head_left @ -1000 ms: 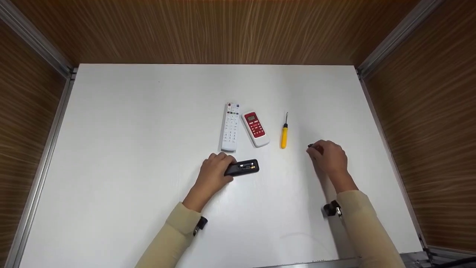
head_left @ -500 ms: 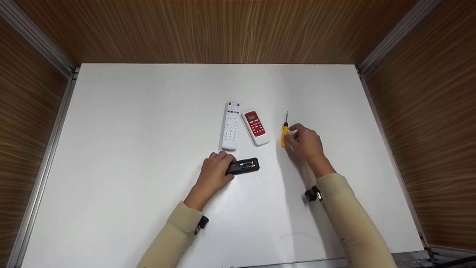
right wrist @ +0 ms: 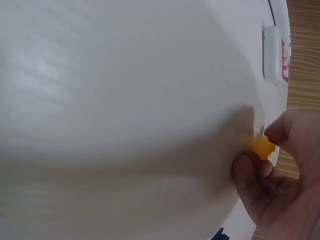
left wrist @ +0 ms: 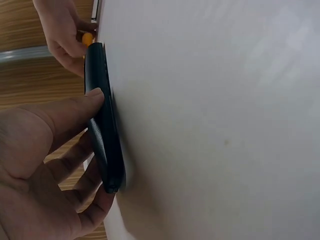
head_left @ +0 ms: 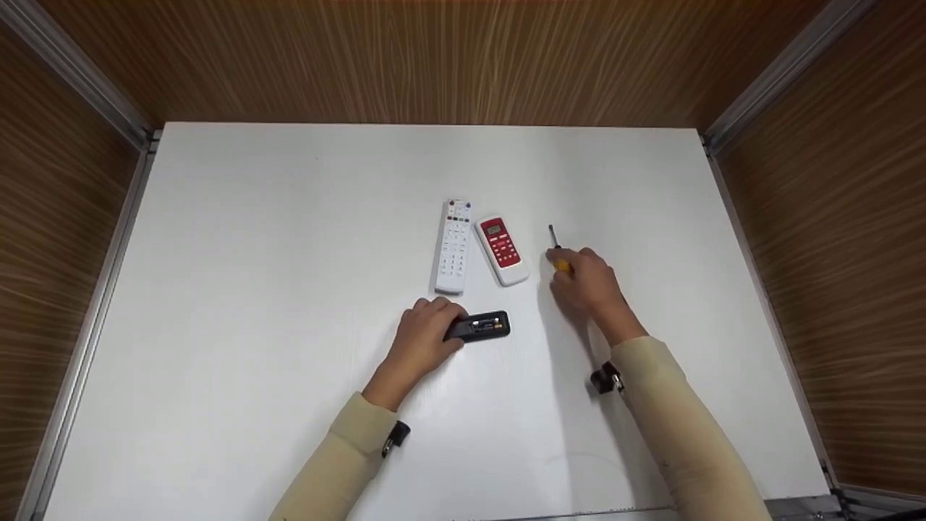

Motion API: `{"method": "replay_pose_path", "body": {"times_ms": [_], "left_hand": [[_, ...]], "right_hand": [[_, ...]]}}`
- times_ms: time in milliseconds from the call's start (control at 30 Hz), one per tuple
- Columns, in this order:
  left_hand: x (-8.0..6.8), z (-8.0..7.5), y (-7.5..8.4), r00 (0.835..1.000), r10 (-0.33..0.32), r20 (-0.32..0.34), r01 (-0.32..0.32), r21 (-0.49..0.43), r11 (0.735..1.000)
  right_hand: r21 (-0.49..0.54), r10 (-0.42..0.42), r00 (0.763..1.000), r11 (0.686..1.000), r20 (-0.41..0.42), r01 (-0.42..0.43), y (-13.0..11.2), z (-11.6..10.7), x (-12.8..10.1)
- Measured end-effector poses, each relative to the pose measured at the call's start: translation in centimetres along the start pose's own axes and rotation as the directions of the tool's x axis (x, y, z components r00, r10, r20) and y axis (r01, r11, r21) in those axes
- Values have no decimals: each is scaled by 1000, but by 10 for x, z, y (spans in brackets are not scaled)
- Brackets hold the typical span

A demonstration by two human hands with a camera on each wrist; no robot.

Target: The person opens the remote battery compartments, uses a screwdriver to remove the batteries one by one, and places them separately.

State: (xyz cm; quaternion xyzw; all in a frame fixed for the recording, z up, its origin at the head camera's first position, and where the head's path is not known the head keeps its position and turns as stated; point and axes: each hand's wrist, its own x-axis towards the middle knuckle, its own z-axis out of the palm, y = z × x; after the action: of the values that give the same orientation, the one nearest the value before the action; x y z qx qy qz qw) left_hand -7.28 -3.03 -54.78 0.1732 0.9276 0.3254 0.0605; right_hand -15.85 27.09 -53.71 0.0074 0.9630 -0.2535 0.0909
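My left hand [head_left: 422,340] holds a black remote control [head_left: 486,326] low over the white table. Its battery compartment faces up, uncovered, with battery metal showing inside. In the left wrist view the thumb lies along one side of the remote [left wrist: 102,117], fingers on the other. My right hand [head_left: 593,286] grips the yellow handle of a screwdriver [head_left: 561,265]. The shaft points away and slightly left, while the fingers cover much of the handle. Thumb and fingers close round the yellow handle [right wrist: 262,148] in the right wrist view.
A long white remote control [head_left: 453,247] and a white remote with a red face [head_left: 502,250] lie side by side beyond the black one. A small dark piece [right wrist: 220,234] shows at the bottom of the right wrist view. Wood-grain panels [head_left: 434,65] enclose the table.
My right hand, which pinched a small dark thing farther right, has moved left and taken hold of the screwdriver, whose shaft now leans left. The left hand stays on the black remote.
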Motion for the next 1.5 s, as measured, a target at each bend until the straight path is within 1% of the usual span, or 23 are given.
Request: {"method": "replay_pose_path", "body": {"times_ms": [67,100,167,200,267,367,433,467,567,633,667,700,800,833,867,967,1067,1200,1267,1367,1500], "left_hand": [[1,0,0,1000,3,-2,-3,6,1000],[1,0,0,1000,3,-3,-3,9,1000],[1,0,0,1000,3,-4,-3,11,1000],[1,0,0,1000,3,-5,-3,12,1000],[2,0,0,1000,-1,-4,1,13,1000],[2,0,0,1000,-7,0,7,12,1000],[2,1,0,1000,-9,2,9,13,1000],[2,1,-1,1000,-10,4,10,13,1000],[2,0,-1,1000,-13,9,13,21,1000],[2,-1,-1,1000,-15,12,14,29,999],[2,-1,-1,1000,-15,12,14,31,999],[2,-2,0,1000,-15,13,14,33,999],[2,-2,0,1000,-11,9,10,38,999],[2,-2,-1,1000,-9,9,8,39,999],[2,-1,-1,1000,-7,7,7,39,999],[2,0,-2,1000,1,4,-1,46,999],[2,1,-2,1000,4,2,-4,46,999],[1,1,-3,1000,7,-7,-7,31,999],[2,1,-3,1000,15,-12,-15,21,1000],[2,1,-4,999,33,-18,-33,10,999],[3,2,-5,999,50,-21,-50,19,999]], "right_hand": [[98,13,1000,995,-3,-13,0,1,-3],[162,24,1000,987,-5,-23,0,2,-5],[294,41,999,955,-13,-35,-1,4,-10],[362,44,999,932,-13,-37,-2,4,-13],[488,52,999,872,4,-48,-7,1,-22],[607,57,997,792,44,-72,-11,-2,-33],[667,53,995,739,82,-94,-14,-5,-39],[692,44,995,715,91,-95,-12,-3,-41],[772,-9,994,631,108,-78,-15,-5,-50],[796,-73,993,605,88,-26,-17,-5,-55],[795,-110,992,606,65,16,-17,-4,-58],[784,-141,989,618,39,57,-18,-4,-60],[711,-221,974,677,-46,187,-24,0,-68],[690,-233,970,690,-70,216,-26,1,-70],[676,-247,965,696,-90,241,-29,2,-73],[658,-275,952,694,-132,292,-38,3,-81],[653,-313,939,683,-144,328,-47,3,-88],[613,-352,929,710,-117,347,-56,4,-95],[586,-359,928,732,-100,347,-58,6,-96],[554,-367,926,755,-85,350,-59,9,-97],[520,-384,921,773,-72,363,-59,13,-96]]}}
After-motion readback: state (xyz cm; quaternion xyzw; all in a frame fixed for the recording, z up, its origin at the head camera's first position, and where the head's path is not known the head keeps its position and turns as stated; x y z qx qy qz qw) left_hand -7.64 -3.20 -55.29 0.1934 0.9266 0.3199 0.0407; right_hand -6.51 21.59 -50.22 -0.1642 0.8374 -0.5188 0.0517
